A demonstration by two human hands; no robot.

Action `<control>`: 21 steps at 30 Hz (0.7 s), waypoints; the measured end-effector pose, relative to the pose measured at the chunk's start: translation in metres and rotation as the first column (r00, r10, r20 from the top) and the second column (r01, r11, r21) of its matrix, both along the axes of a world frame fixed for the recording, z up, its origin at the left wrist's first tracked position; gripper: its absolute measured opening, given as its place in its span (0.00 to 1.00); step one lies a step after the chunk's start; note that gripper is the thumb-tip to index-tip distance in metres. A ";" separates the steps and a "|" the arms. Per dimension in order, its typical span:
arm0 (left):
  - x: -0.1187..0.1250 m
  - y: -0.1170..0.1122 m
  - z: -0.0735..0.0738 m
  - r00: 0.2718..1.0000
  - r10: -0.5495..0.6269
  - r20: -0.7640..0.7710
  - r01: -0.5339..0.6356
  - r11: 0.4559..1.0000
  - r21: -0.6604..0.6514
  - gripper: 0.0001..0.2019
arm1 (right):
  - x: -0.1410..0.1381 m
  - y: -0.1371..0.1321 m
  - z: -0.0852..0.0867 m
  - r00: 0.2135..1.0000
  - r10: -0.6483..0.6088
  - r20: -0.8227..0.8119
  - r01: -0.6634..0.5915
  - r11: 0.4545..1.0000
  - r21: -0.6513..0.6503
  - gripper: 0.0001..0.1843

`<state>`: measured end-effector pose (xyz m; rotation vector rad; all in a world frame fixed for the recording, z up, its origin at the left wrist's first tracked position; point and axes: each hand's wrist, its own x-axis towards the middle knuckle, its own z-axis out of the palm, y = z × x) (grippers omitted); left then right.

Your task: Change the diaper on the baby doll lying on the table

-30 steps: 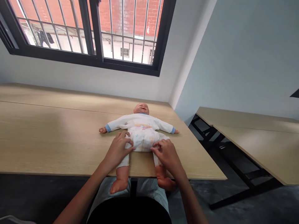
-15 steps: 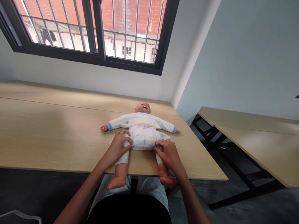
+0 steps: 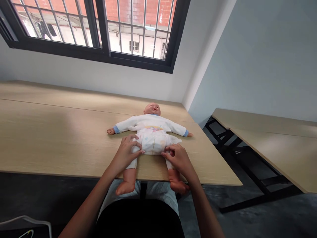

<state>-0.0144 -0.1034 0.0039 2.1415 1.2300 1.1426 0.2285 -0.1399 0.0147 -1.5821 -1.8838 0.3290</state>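
A baby doll [image 3: 153, 109] lies on its back, arms spread, its feet hanging past the table's near edge. It wears a white top [image 3: 150, 121] with blue cuffs and white trousers. Around its hips sits a white printed diaper [image 3: 154, 145], its side tabs sticking out by the waist. My left hand [image 3: 127, 150] pinches the diaper's edge at the leg opening on the left. At the opposite leg opening, my right hand [image 3: 178, 157] has thumb and fingertips closed on the diaper's edge. The exact grip is partly hidden by my fingers.
The doll lies on a light wooden table [image 3: 74, 138] against the wall, below a barred window [image 3: 138, 62]. Another wooden table [image 3: 277, 142] with black legs stands to the right across a gap. A light-rimmed object [image 3: 24, 219] shows at the lower left.
The view has tilted slightly down, so everything sits a little higher in it. My fingertips have shifted slightly inward along the diaper's leg edges. The doll has stayed in place.
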 end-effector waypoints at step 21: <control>-0.001 0.015 -0.011 0.987 -0.001 0.158 0.006 1.000 -0.029 0.04 | 0.009 0.007 -0.014 0.960 0.011 -0.280 -0.019 1.000 -0.023 0.10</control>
